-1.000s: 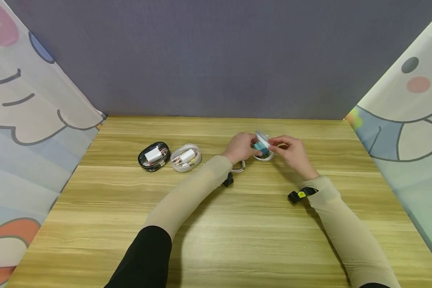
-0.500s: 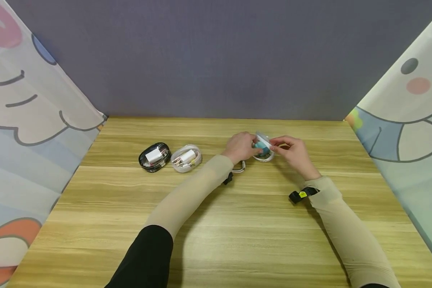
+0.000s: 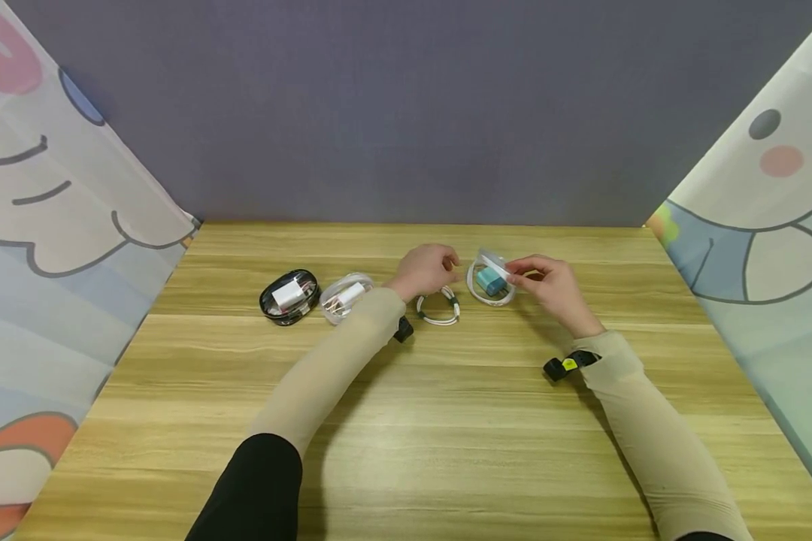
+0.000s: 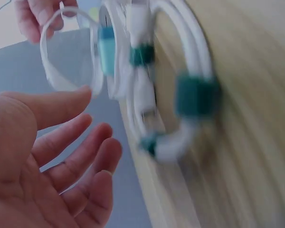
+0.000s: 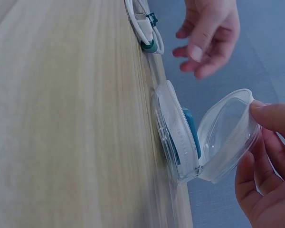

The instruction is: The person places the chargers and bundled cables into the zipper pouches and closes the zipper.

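Observation:
A small clear zip case [image 5: 178,133] with white trim stands unzipped on the table, its lid raised. My right hand [image 3: 548,289] pinches the lid's edge between thumb and fingers, plain in the right wrist view. Inside the case sits a teal plug-in charger [image 3: 490,280]. To the left of it lies a coiled white charging cable [image 3: 440,322], bound with dark green ties. Just above that coil hovers my left hand [image 3: 425,269], fingers loosely bent and nothing in them; the left wrist view shows the bare palm [image 4: 19,156] beside the coil.
Farther left, two more clear cases lie on the wooden table [image 3: 446,443]: one black-trimmed [image 3: 289,296] and one white-trimmed [image 3: 334,299], each with a white charger inside. My left sleeve partly covers the white-trimmed one. A grey panel [image 3: 406,113] rises behind the table.
My left hand has come away from the charger in the case and moved left, uncovering the coiled cable. My right hand stays at the lid.

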`<state>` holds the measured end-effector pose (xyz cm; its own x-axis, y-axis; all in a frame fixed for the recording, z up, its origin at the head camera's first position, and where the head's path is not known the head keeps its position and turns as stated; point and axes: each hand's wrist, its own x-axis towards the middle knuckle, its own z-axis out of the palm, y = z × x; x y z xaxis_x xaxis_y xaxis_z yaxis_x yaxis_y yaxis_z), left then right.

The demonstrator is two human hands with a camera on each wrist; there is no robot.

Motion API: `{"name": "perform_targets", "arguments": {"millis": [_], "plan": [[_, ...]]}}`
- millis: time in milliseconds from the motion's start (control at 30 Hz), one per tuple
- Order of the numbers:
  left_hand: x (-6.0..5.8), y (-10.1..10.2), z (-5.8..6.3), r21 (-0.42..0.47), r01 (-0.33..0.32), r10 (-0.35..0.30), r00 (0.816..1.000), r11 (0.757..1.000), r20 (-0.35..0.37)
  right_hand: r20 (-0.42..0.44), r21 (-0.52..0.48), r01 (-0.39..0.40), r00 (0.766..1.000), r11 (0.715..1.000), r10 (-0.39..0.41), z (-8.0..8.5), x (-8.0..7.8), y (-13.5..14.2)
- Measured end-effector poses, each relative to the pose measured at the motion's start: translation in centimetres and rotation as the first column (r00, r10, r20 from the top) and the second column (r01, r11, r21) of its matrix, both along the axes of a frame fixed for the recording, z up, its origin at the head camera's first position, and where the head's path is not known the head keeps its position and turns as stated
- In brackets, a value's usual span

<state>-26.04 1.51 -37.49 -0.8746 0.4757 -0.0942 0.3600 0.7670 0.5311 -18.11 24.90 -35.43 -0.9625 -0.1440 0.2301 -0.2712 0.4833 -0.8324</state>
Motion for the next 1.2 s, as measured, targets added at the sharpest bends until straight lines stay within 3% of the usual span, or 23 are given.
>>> {"name": "perform_targets", "arguments": {"millis": [267,400,567,1000,1100,1200], "plan": [[0.3,-3.4,-0.4,-0.061,0.041,-0.041,0.999,0.997,0.000,0.016,-0.004,-0.007,1.000,1.000,0.007,0.0,-0.1,0.0],[1.0,-4.1,-0.7,-0.061,0.080,-0.080,0.997,0.995,0.003,0.023,-0.010,-0.007,1.000,1.000,0.008,0.0,0.0,0.0],[1.6,-4.4,-0.9,-0.028,0.085,-0.084,0.996,0.996,0.029,0.033,-0.010,0.001,0.999,1.000,0.000,0.1,0.1,0.0],[1.2,-4.0,-1.3,0.113,0.046,-0.050,0.998,0.993,0.036,0.025,-0.011,0.001,1.000,1.000,-0.001,0.0,0.0,0.0],[1.1,-3.7,-1.4,0.203,0.015,-0.030,0.997,0.979,0.073,0.022,-0.014,0.000,1.000,1.000,0.000,-0.1,-0.1,0.1],[1.0,-3.3,-1.5,0.313,-0.033,-0.013,0.990,0.949,0.144,0.026,-0.023,0.003,1.000,1.000,-0.003,-0.6,-0.6,0.4]]}}
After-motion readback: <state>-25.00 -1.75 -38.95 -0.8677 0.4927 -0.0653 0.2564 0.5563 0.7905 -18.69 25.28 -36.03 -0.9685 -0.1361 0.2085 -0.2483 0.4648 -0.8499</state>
